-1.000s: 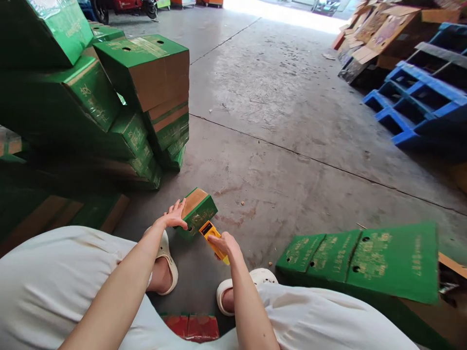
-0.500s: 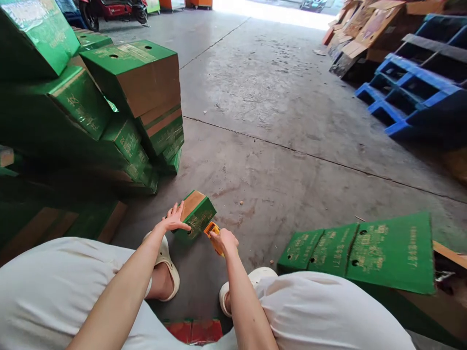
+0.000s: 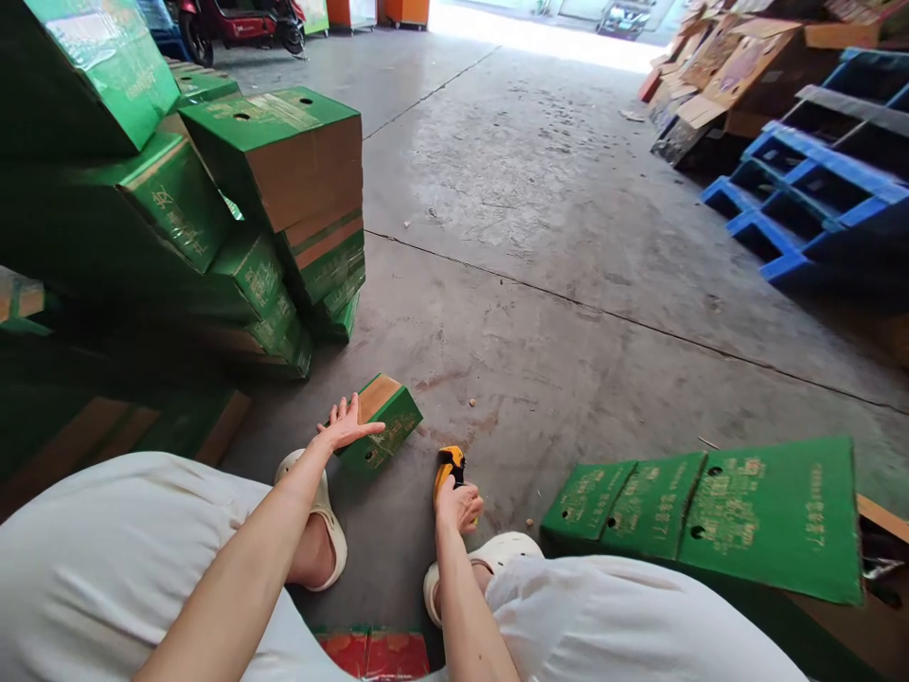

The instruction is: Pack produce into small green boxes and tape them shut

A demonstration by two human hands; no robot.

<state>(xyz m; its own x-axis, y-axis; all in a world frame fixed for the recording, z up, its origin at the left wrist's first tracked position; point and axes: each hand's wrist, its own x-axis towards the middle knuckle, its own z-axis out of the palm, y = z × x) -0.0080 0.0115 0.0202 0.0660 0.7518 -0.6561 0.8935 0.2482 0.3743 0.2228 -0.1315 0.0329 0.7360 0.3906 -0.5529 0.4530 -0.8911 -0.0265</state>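
Note:
A small green-and-brown cardboard box [image 3: 387, 431] stands on the floor in front of my feet. My left hand [image 3: 347, 426] is at its near left edge, fingers spread and thumb stretched along the green side. It seems to touch the box without gripping it. To the right of the box, my right hand [image 3: 460, 504] is wrapped round a yellow-and-black staple gun [image 3: 449, 466]. The tool points away from me and is apart from the box. Part of its handle is hidden by my fingers.
Stacked green cartons [image 3: 298, 180] rise at the left. A row of green cartons [image 3: 767, 516] lies by my right knee. Red boxes [image 3: 376, 654] are below me. Blue pallets [image 3: 802, 180] and flattened cardboard [image 3: 745, 76] stand at the far right. A red scooter [image 3: 241, 24] is parked behind.
My right hand has drawn the staple gun back from the box, to the right and toward me. My left thumb has lifted higher on the box, which stays in about the same spot.

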